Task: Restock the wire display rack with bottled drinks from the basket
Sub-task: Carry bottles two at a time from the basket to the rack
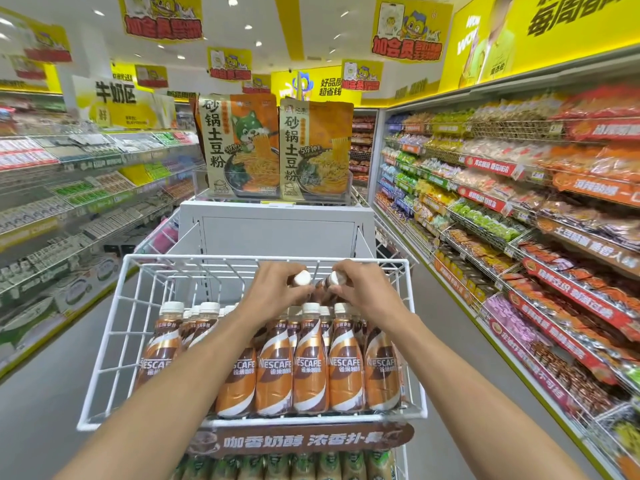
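A white wire display rack (114, 327) stands in front of me, its top tier filled across the front with several brown and orange Nescafe coffee bottles (310, 368) with white caps. My left hand (273, 289) grips one white-capped bottle (302, 278) by its neck above the back rows. My right hand (360, 287) grips a second bottle (335, 278) the same way, right beside the first. Both bottles hang over the rear middle of the tier. The back left part of the tier shows bare wire. The basket is out of view.
A brown sign (301, 441) runs along the rack's front, with green-labelled bottles (277, 465) on the tier below. Behind the rack stands a grey unit (277, 230) topped with noodle packets (242, 143). Stocked shelves line the left (69, 188) and right (519, 209) sides of the aisle.
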{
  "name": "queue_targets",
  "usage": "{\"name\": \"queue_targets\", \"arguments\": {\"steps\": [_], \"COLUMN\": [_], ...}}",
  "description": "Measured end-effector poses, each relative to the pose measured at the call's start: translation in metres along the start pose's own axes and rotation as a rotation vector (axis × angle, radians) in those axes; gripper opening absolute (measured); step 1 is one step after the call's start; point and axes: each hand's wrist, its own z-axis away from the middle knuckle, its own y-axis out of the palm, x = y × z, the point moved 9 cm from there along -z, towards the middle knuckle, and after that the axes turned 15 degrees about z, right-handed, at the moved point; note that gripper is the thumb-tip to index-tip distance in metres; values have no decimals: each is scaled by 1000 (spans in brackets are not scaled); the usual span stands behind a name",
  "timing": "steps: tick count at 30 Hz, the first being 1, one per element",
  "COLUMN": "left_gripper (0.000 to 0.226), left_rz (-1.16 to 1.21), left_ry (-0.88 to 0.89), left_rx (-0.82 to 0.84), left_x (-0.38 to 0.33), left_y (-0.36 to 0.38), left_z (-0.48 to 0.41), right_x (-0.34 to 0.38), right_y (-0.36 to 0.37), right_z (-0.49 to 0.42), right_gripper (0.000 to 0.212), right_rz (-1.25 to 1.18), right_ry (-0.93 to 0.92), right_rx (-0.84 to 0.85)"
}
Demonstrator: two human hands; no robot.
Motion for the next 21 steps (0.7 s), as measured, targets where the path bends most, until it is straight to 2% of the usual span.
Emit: {"name": "queue_targets", "arguments": {"steps": [4,8,10,16,21], "left_gripper": [21,21,27,31,25], "left_rz": [-2,11,31,-20,-35], "left_ry": [13,-27,-35,-93,-131], "left_rx": [2,3,6,155,122], "left_x": [-3,-2,-1,11,14], "left_y": [2,-1,-3,12,11], "left_z": [0,2,4,11,3], "right_x": [5,3,3,5,4], "right_y": [-1,-1,-3,2,3], "right_z": [0,-2,-1,11,11], "right_gripper": [20,36,35,34,10], "right_rz": [24,-25,-42,-38,-70], "right_ry": [8,32,15,17,103], "right_rx": [-30,3,25,47,27]}}
